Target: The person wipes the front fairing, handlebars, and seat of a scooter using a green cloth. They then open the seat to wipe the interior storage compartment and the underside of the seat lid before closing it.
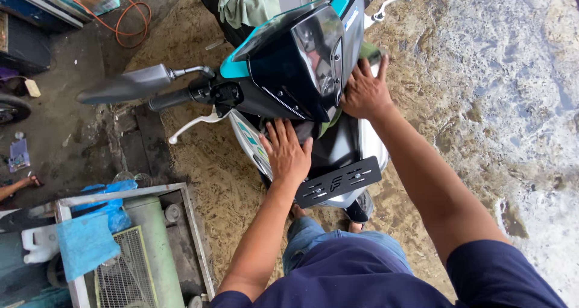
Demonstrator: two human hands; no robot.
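Teal-black scooter (295, 66) — glossy headlight cowl

Compressor (145, 247) left of scooter (295, 60); cable (129, 21) lies behind

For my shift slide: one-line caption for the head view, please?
Both bare hands, left hand and right hand, press flat on the black-and-teal scooter front panel above its black number-plate bracket.

One teal-and-black motor scooter (289, 66) stands here, with two silver brake levers (193, 124), one grey mirror (126, 85), one black number-plate bracket (338, 181). Two bare hands (286, 151) rest on it. One green cylindrical tank (154, 247), one blue cloth (84, 241).
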